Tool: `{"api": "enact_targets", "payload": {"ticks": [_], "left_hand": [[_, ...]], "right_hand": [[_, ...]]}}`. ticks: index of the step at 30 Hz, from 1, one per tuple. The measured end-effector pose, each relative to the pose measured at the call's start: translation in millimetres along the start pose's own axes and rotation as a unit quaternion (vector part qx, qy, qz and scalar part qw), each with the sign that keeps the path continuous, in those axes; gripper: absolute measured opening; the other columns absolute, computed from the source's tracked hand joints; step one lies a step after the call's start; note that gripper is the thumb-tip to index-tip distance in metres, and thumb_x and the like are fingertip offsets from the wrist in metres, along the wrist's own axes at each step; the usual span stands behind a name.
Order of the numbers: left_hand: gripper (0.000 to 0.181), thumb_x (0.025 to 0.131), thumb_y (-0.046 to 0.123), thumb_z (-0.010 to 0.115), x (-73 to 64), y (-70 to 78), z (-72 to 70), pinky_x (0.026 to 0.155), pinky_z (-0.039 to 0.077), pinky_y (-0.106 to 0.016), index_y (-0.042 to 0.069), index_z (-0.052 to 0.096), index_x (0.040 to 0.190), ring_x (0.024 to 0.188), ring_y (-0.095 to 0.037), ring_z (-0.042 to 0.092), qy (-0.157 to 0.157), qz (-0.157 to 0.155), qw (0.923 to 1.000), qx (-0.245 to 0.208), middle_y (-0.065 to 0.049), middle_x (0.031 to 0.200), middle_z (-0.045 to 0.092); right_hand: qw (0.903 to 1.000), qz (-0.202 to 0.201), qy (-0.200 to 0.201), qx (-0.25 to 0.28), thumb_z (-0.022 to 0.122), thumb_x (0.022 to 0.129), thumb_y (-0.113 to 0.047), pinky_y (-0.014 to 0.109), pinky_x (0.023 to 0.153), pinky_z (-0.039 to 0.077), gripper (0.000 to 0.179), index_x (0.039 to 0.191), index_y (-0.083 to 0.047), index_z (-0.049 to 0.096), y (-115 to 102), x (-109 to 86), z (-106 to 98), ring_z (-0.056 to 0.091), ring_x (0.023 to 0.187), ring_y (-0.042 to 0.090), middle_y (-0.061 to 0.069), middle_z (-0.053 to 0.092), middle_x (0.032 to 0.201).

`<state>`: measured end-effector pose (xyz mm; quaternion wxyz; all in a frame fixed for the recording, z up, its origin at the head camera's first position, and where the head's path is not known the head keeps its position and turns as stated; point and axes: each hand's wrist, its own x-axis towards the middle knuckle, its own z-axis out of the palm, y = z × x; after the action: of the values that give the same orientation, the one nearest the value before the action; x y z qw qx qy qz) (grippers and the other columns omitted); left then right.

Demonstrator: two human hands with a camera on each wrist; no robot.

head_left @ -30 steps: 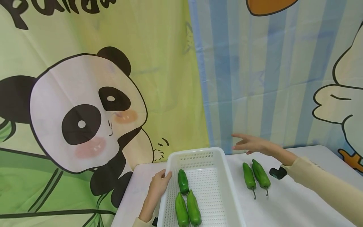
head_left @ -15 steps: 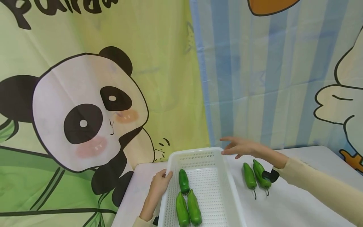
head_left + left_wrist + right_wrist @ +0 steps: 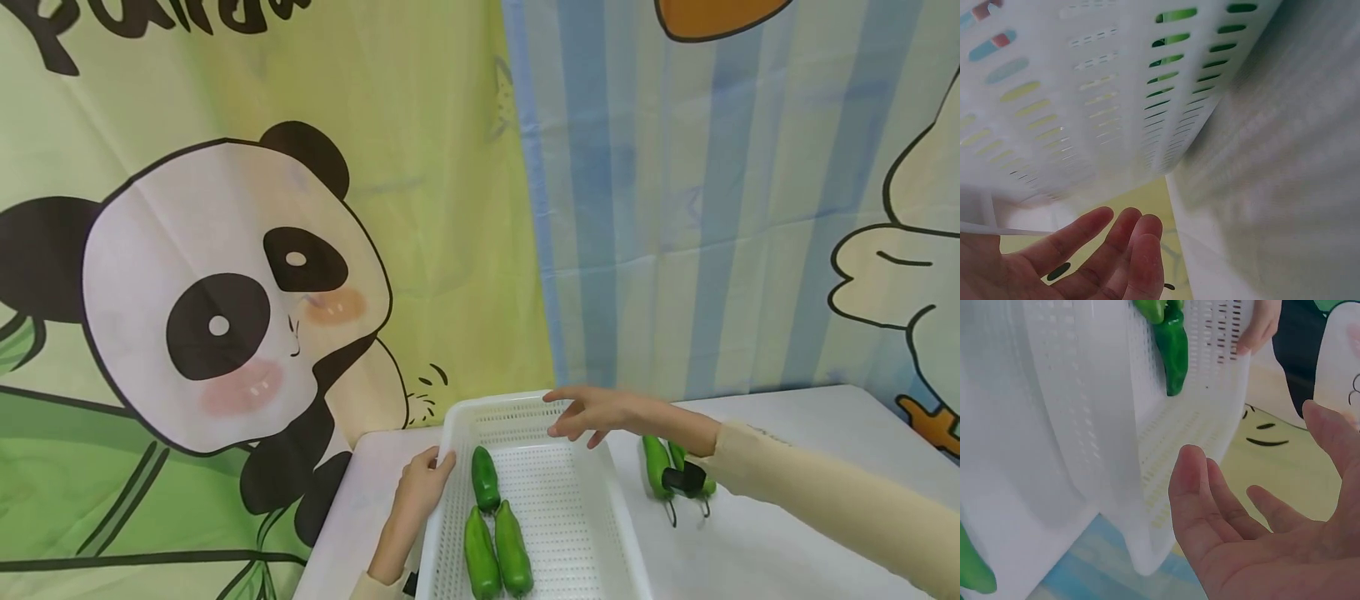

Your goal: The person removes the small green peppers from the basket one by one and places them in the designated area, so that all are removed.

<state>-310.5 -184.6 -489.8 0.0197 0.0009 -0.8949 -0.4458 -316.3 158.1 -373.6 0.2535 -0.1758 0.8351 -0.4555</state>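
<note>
A white perforated plastic basket (image 3: 624, 525) stands on the table. Inside, toward its left side, lie a darker green pepper (image 3: 485, 479) and two lighter green peppers, one left (image 3: 481, 554) and one right (image 3: 513, 550). My left hand (image 3: 420, 487) holds the basket's left rim, thumb over the edge; in the left wrist view its fingers extend outside the wall. My right hand (image 3: 592, 412) hovers at the far right corner of the basket, fingers spread and holding nothing, as the right wrist view also shows. Right of the basket lie two more green peppers (image 3: 656, 457), partly hidden by the right wrist.
The white-covered table (image 3: 810, 417) extends to the right of the basket. Close behind it hangs a printed curtain (image 3: 465, 250) with a panda and blue stripes. A black strap (image 3: 684, 479) sits at the right wrist.
My right hand has moved left, from above the loose peppers to the basket's far right corner, its wrist now covering part of those peppers. The left hand, basket and peppers have stayed put.
</note>
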Motion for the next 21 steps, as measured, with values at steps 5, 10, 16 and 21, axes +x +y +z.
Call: {"api": "enact_targets", "payload": {"ticks": [5,10,16,21], "left_hand": [[0.043,0.1,0.045,0.057,-0.4,0.5,-0.9,0.048,0.055,-0.031,0.013,0.067,0.127,0.062,-0.015,0.067,0.001,0.001,1.0,0.005,-0.009,0.091,0.071],[0.044,0.1,0.045,0.057,0.7,-0.4,0.2,0.048,0.055,-0.03,0.014,0.066,0.129,0.062,-0.015,0.068,0.002,-0.001,1.0,0.001,-0.009,0.092,0.071],[0.044,0.1,0.045,0.057,1.7,-1.3,1.3,0.046,0.055,-0.03,0.014,0.066,0.13,0.061,-0.016,0.068,0.004,-0.002,1.0,-0.006,-0.01,0.092,0.071],[0.045,0.1,0.045,0.057,1.1,-1.4,0.7,0.047,0.056,-0.031,0.014,0.065,0.131,0.061,-0.016,0.069,0.0,-0.002,0.9999,-0.012,-0.01,0.091,0.072]], "right_hand": [[0.9999,0.013,-0.006,-0.001,0.074,0.091,-0.037,0.045,0.088,0.059,0.077,0.155,-0.019,0.035,-5,8.1,8,0.065,0.109,0.023,0.007,0.063,0.132],[0.9996,0.024,-0.013,0.001,0.074,0.092,-0.037,0.046,0.089,0.059,0.078,0.156,-0.016,0.035,-10,15.5,12,0.065,0.11,0.024,0.009,0.063,0.134],[0.9992,0.038,-0.016,0.005,0.072,0.093,-0.037,0.048,0.089,0.059,0.072,0.152,-0.011,0.04,-13,29.4,17,0.067,0.112,0.027,0.009,0.062,0.135],[0.9987,0.045,-0.024,0.002,0.069,0.094,-0.041,0.048,0.09,0.059,0.065,0.145,-0.007,0.048,-13,42.8,22,0.068,0.11,0.027,0.008,0.066,0.128]]}}
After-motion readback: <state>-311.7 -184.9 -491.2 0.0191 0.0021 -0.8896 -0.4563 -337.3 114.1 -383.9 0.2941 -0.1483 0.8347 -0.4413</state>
